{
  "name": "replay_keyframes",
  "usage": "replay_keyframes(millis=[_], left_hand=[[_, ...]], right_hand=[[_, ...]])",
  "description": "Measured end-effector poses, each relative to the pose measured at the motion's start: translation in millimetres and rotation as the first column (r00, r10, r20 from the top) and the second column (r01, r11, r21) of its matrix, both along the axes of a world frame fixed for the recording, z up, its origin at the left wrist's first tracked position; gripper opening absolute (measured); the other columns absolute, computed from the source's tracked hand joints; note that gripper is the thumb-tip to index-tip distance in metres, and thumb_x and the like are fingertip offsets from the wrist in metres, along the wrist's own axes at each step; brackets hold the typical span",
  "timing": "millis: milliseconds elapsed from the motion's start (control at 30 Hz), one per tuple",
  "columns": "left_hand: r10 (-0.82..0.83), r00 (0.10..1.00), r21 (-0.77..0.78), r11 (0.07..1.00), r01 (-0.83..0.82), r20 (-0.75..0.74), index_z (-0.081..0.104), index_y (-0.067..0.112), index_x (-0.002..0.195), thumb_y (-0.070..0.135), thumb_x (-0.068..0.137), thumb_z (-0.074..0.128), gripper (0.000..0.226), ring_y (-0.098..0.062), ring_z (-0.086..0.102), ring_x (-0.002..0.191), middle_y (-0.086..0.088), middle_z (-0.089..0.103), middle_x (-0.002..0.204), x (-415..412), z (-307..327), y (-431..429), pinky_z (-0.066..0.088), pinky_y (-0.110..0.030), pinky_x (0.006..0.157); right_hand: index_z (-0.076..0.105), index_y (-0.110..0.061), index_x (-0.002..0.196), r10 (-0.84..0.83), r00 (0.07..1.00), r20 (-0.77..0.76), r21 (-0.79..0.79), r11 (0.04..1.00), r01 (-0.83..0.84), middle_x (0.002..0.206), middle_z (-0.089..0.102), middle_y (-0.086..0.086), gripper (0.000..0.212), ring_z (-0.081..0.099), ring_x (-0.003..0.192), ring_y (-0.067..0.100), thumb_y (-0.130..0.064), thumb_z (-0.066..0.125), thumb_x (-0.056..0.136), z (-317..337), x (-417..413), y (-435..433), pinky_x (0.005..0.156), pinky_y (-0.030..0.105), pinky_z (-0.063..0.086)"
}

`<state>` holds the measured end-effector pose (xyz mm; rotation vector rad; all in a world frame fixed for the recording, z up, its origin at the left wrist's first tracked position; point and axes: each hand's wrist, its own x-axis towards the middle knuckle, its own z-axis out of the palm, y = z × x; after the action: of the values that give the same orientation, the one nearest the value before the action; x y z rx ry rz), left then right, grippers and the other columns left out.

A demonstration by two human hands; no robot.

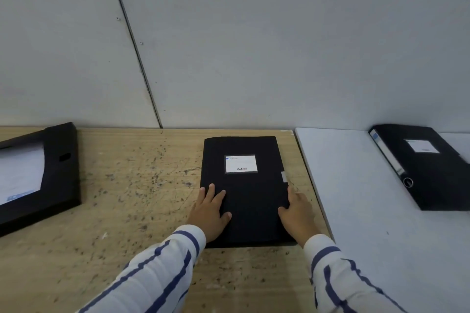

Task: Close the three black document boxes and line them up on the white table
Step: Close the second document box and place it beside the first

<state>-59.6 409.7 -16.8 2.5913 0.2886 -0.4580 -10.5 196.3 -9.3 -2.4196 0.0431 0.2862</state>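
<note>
A closed black document box (pixel 250 150) with a white label lies flat on the wooden table (pixel 140 173) in the middle. My left hand (pixel 209 212) rests flat on its lid near the left edge, fingers spread. My right hand (pixel 297 213) holds its right edge, thumb on the lid and fingers down the side. A second black box (pixel 429 173), closed, lies on the white table (pixel 356 198) at the right. A third black box (pixel 58 175) at the far left lies open, with white papers showing inside.
A grey panelled wall (pixel 254 46) runs right behind both tables. The wooden table is speckled with dark marks. Its right edge meets the white table (pixel 312 180) close to my right hand. My striped sleeves (pixel 157 269) fill the lower part of the view.
</note>
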Motion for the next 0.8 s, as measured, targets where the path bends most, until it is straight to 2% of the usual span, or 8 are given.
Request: replay_keyframes(millis=[100, 200, 233, 300, 433, 500, 667, 800], left_hand=[[0.004, 1.0, -0.035, 0.999, -0.004, 0.003, 0.014, 0.025, 0.153, 0.04, 0.097, 0.043, 0.065, -0.027, -0.011, 0.15, -0.005, -0.008, 0.163, -3, -1, 4, 0.006, -0.039, 0.121], [0.097, 0.995, -0.133, 0.987, -0.093, 0.021, 0.013, 0.026, 0.153, 0.04, 0.094, 0.05, 0.071, -0.026, -0.008, 0.151, -0.004, -0.012, 0.163, -8, -4, 8, 0.01, -0.039, 0.121], [0.143, 0.99, -0.184, 0.973, -0.138, 0.015, 0.012, 0.025, 0.153, 0.039, 0.093, 0.053, 0.075, -0.026, -0.002, 0.151, -0.004, -0.012, 0.163, -10, -4, 8, 0.014, -0.039, 0.121], [0.254, 0.967, -0.291, 0.924, -0.248, -0.016, 0.006, 0.025, 0.154, 0.038, 0.088, 0.061, 0.087, -0.028, 0.016, 0.148, -0.005, -0.005, 0.163, -12, -5, 10, 0.026, -0.04, 0.118], [0.345, 0.938, -0.417, 0.849, -0.325, -0.029, 0.005, 0.027, 0.153, 0.038, 0.077, 0.071, 0.101, -0.027, 0.038, 0.138, -0.004, 0.029, 0.156, -11, -9, 13, 0.037, -0.047, 0.112], [0.35, 0.936, -0.436, 0.839, -0.324, -0.021, 0.006, 0.026, 0.153, 0.037, 0.077, 0.071, 0.101, -0.027, 0.039, 0.137, -0.003, 0.032, 0.155, -9, -10, 12, 0.037, -0.048, 0.112], [0.348, 0.937, -0.441, 0.846, -0.298, 0.034, 0.001, 0.022, 0.154, 0.03, 0.085, 0.067, 0.096, -0.025, 0.034, 0.141, -0.002, 0.024, 0.159, 2, -2, -12, 0.033, -0.042, 0.115], [0.302, 0.951, -0.449, 0.86, -0.244, 0.063, -0.002, 0.022, 0.154, 0.031, 0.086, 0.066, 0.096, -0.025, 0.036, 0.14, -0.001, 0.022, 0.159, 31, 5, -51, 0.034, -0.038, 0.113]], right_hand=[[0.04, -0.009, 0.134, 0.036, 0.999, -0.027, -0.03, 0.999, -0.036, 0.141, 0.039, 0.008, 0.047, 0.045, 0.121, 0.025, -0.014, 0.053, 0.089, -9, -4, 9, 0.1, 0.033, 0.044], [0.02, -0.009, 0.147, 0.033, 0.994, -0.103, -0.042, 0.998, -0.038, 0.157, 0.014, 0.006, 0.061, 0.025, 0.141, 0.027, -0.017, 0.047, 0.093, -12, -8, 14, 0.112, 0.037, 0.034], [0.018, -0.009, 0.147, 0.019, 0.992, -0.122, -0.034, 0.999, -0.024, 0.157, 0.015, 0.006, 0.061, 0.027, 0.141, 0.028, -0.017, 0.047, 0.094, -12, -10, 15, 0.11, 0.037, 0.035], [0.027, -0.011, 0.141, -0.047, 0.988, -0.144, 0.032, 0.998, 0.052, 0.146, 0.036, 0.009, 0.054, 0.044, 0.127, 0.029, -0.018, 0.05, 0.092, -12, -13, 14, 0.098, 0.037, 0.046], [0.039, -0.016, 0.13, -0.158, 0.964, -0.215, 0.132, 0.973, 0.189, 0.128, 0.055, 0.007, 0.044, 0.055, 0.113, 0.029, -0.022, 0.055, 0.089, -9, -17, 11, 0.091, 0.039, 0.049], [0.043, -0.019, 0.128, -0.168, 0.959, -0.227, 0.19, 0.958, 0.213, 0.124, 0.057, 0.005, 0.042, 0.056, 0.11, 0.027, -0.023, 0.057, 0.088, -6, -17, 8, 0.092, 0.04, 0.049], [0.047, -0.022, 0.125, -0.204, 0.955, -0.216, 0.317, 0.91, 0.267, 0.119, 0.06, 0.001, 0.041, 0.057, 0.105, 0.023, -0.025, 0.06, 0.087, 1, -9, -16, 0.094, 0.042, 0.05], [0.046, -0.02, 0.125, -0.23, 0.957, -0.176, 0.293, 0.916, 0.274, 0.118, 0.059, 0.001, 0.038, 0.055, 0.1, 0.022, -0.024, 0.058, 0.089, 7, 12, -57, 0.094, 0.039, 0.049]])
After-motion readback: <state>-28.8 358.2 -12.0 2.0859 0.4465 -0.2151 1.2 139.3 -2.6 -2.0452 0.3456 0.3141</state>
